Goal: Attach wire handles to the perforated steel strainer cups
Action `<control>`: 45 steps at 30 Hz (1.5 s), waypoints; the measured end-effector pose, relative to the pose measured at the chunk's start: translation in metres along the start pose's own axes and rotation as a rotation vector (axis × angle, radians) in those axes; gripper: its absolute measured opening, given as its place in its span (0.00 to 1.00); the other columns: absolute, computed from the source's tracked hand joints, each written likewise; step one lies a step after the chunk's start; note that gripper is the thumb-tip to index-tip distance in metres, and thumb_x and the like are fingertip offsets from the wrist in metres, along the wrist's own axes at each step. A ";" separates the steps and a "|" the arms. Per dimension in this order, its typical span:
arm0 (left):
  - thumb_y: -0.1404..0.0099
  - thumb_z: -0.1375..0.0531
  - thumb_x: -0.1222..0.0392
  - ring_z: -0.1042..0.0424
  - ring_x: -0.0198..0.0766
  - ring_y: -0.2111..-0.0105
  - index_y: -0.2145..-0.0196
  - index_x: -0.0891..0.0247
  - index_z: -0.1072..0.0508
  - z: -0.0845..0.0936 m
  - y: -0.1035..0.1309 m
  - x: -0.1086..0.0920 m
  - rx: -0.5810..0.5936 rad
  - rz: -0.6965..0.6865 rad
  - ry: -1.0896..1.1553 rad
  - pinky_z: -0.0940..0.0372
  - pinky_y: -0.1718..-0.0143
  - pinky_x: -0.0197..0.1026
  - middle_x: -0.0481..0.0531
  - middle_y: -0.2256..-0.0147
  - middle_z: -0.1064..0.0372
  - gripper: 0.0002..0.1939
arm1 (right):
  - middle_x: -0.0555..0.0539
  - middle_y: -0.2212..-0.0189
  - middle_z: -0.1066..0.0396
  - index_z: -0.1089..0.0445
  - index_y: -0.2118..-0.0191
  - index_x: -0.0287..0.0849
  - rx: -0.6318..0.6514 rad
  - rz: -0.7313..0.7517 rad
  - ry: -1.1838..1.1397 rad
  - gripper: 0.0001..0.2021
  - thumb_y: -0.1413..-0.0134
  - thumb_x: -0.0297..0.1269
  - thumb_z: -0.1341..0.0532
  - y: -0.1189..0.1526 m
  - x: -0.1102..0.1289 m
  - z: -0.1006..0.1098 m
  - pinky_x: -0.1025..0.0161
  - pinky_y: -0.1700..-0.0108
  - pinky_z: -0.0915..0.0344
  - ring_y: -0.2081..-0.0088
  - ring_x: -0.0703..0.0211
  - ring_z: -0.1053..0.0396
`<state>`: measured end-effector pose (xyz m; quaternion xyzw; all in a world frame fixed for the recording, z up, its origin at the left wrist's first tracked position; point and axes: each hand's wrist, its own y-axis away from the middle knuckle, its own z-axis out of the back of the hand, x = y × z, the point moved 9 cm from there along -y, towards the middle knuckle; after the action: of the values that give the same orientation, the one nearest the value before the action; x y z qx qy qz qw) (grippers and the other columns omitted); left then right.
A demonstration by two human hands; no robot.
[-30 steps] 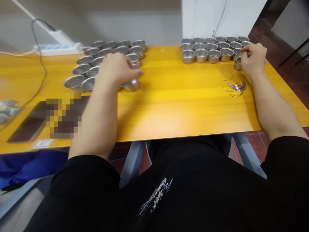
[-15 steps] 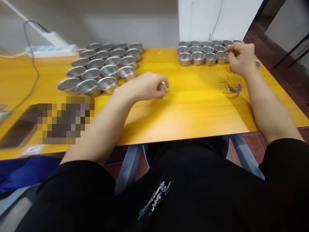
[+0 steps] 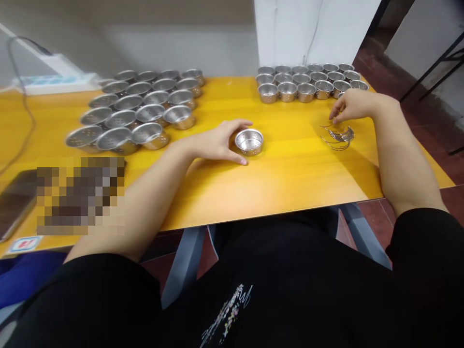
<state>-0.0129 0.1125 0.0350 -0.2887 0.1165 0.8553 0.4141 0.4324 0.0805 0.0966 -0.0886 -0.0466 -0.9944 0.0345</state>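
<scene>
One small metal cup with holes (image 3: 249, 141) stands upright on the yellow table, in front of my left hand (image 3: 221, 141). The thumb and fingers of that hand are spread around the cup's left side; whether they touch it I cannot tell. My right hand (image 3: 346, 108) hangs over a small pile of thin curved metal wires (image 3: 340, 137), fingers pointing down and slightly apart, with nothing visible in them. Just behind it, rows of similar cups (image 3: 306, 92) stand close together, with thin wires showing at some rims.
A larger group of perforated metal cups (image 3: 137, 104) fills the table's left back. A white power strip (image 3: 58, 82) with a cable lies behind them. At the left front are a dark phone (image 3: 16, 198), a blurred-out item (image 3: 79, 195) and a small label (image 3: 24, 244).
My left hand has opened around the cup, which now shows on the table. My right hand has come from the right-hand cups toward me, over the wires. The view has shifted slightly right.
</scene>
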 end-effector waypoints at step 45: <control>0.42 0.18 0.08 0.20 0.73 0.24 0.25 0.59 0.22 -0.035 -0.023 -0.033 -0.278 -0.250 0.250 0.29 0.14 0.70 0.70 0.26 0.19 0.66 | 0.56 0.77 0.45 0.49 0.66 0.53 0.001 0.309 -1.318 0.51 0.41 0.99 0.29 -0.002 0.192 -0.101 0.56 0.72 0.28 0.75 0.58 0.49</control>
<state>0.0351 0.0910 0.0272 -0.4592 0.0111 0.7625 0.4556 0.2264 0.0611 0.0322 -0.6822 -0.0452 -0.7161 0.1407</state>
